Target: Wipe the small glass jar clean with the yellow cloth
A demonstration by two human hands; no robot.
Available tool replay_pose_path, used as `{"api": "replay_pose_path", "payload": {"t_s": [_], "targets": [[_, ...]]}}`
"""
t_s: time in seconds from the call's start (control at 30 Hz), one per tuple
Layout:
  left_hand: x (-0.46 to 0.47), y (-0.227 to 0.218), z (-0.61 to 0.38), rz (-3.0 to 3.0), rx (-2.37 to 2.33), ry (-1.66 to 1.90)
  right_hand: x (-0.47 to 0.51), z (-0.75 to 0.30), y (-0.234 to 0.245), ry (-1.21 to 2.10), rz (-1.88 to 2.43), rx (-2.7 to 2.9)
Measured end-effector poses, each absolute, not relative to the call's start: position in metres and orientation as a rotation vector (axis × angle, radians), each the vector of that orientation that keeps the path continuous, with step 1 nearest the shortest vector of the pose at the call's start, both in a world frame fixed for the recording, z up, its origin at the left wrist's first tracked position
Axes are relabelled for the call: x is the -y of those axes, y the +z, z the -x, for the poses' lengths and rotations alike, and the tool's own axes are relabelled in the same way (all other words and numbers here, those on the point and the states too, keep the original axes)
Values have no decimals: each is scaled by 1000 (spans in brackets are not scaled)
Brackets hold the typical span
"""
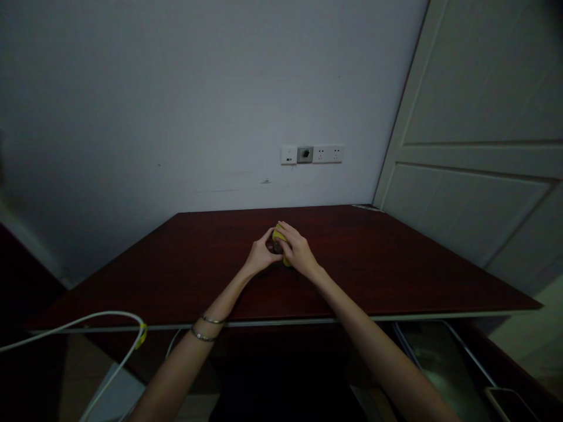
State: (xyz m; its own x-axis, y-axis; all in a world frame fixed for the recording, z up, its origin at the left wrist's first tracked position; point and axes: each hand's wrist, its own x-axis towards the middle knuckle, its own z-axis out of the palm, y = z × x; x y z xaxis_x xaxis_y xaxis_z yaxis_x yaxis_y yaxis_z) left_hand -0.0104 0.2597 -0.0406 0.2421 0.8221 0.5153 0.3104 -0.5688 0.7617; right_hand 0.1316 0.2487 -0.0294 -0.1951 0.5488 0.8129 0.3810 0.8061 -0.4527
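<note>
Mid-frame, right hand (301, 252) pinches squashy-looking yellow pad (277, 235); left hand (259, 257) cups dark rounded object (277, 248), perhaps slick: grip its sides.

Hands, mine: two, one bare left hand (260, 257) and one bare right hand (301, 253). In my grip I count one soft yellow pad (278, 234) and one small dark object (276, 248), both partly hidden. I also record two thin silver-coloured metal bangles (203, 336), one dark red wood-grained table (211, 264), three white wall plates (320, 154), one grey wall plate (305, 155), one pale panelled door (475, 88), one thick white looped cable (109, 313) and one dark-screened phone (510, 404).
</note>
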Motion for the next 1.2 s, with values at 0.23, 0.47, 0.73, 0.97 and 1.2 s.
{"api": "replay_pose_path", "payload": {"t_s": [0.23, 0.47, 0.73, 0.97, 1.2], "targets": [[-247, -34, 8, -2179, -1086, 1235, -258, -137, -30, 278, 851, 1671], [-254, -41, 8, -2160, -1191, 1202, -253, -139, -37, 180, 796, 1800], [-253, -40, 10, -2147, -1152, 1221, -256, -141, -35, 272, 758, 1732], [-259, -43, 9, -2078, -1183, 1264, -253, -143, -35, 329, 769, 1704], [-264, -45, 10, -2038, -1163, 1319, -249, -139, -34, 256, 685, 1817]]}}
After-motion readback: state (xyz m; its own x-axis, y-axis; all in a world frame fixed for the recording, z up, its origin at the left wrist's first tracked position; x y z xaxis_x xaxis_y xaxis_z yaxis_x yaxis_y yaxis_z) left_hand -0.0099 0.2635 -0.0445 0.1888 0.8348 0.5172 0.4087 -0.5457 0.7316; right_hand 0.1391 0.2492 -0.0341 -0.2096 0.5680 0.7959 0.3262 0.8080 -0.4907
